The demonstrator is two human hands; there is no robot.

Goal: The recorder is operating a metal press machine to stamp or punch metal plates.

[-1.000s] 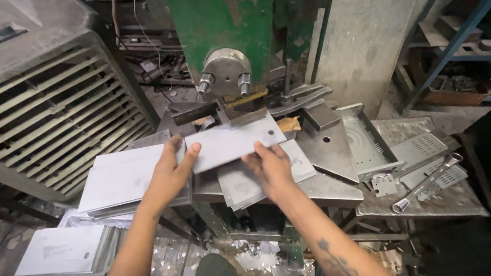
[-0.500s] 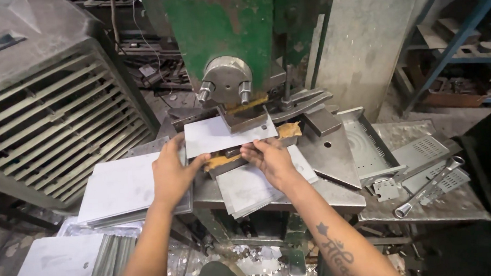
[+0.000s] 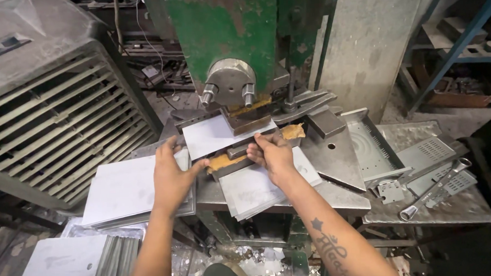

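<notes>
Flat grey sheet-metal blank (image 3: pixel 215 135) sits under green press ram (image 3: pixel 232 89); left hand (image 3: pixel 172 177) and right hand (image 3: pixel 271 153) pinch its near edge. No stamped mark visible; unfed grey blank stack (image 3: pixel 126 187) waits.

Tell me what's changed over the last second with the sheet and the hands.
Both hands, left and right, pushed the sheet forward off the left stack into the green press, under its ram. They still grip its near edge. The stacks, the wrench and the louvred cooler haven't moved.
</notes>
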